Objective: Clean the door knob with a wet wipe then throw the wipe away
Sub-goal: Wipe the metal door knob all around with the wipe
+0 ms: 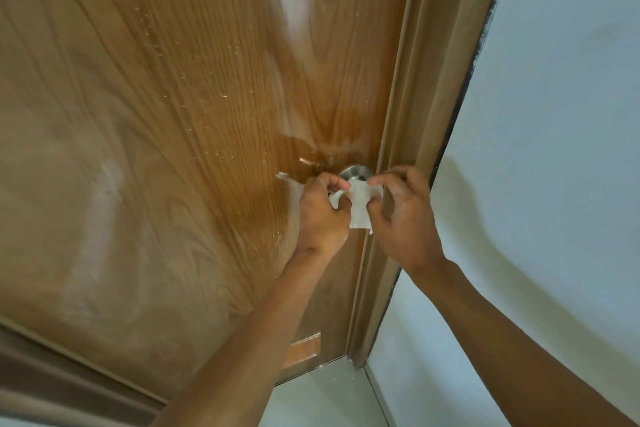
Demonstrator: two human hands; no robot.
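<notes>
A silver metal door knob (356,172) sits on a brown wood-grain door (173,121), close to the door's right edge. A white wet wipe (360,203) hangs just in front of the knob and covers its lower part. My left hand (320,215) pinches the wipe's left upper corner. My right hand (403,215) pinches its right upper corner, so the wipe is stretched between both hands. Only the knob's top shows above the wipe.
The brown door frame (408,135) runs beside the knob on the right, with a pale blue-white wall (554,149) beyond it. A light floor (325,395) shows at the door's foot. White smears and specks mark the door surface.
</notes>
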